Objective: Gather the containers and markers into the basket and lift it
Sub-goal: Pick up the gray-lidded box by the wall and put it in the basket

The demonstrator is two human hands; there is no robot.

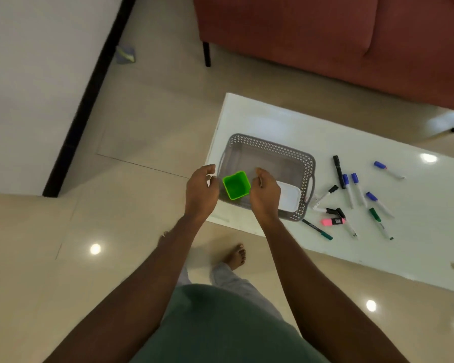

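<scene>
A grey perforated basket stands on the left part of a white table. Inside it, a green square container sits upright at the near left corner and a white container lies at the near right. My left hand hovers just left of the green container with curled, parted fingers, holding nothing. My right hand rests against the green container's right side; its fingers are hidden behind the hand. Several markers and a pink highlighter lie scattered on the table right of the basket.
A red sofa stands beyond the table. Glossy tiled floor lies to the left, with a small crumpled item near the dark skirting. My bare foot is on the floor by the table's near edge.
</scene>
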